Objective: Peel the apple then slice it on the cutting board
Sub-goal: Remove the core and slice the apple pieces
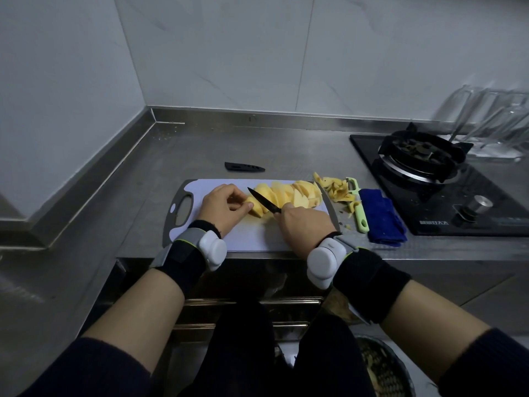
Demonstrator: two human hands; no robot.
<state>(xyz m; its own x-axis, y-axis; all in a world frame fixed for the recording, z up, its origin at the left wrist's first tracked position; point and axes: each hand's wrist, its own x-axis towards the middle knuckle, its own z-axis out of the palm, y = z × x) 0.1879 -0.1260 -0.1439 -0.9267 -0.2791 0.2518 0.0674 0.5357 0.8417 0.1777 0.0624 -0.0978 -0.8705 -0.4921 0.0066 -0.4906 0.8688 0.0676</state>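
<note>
- On the cutting board, the left hand pinches the last uncut piece of apple between curled fingertips, and the right hand is closed around the handle of a knife, whose dark blade lies across that piece.
- Just right of the blade, the cut slices lean on one another in a row along the board; they overlap too much to count, though there look to be about ten.
- Judged from its wet, pale flesh, the apple will be firm but slippery and light, so the small piece could skid under the blade; it is best held low at the end away from the knife, with the fingertips tucked back.
- Peeling looks done and slicing nearly so.
- Past the board's right edge lie a heap of peelings, one green peeler and one folded blue cloth.
- Behind the board sits one black knife sheath on the steel counter.
- Further right is one gas burner with one knob.
</note>
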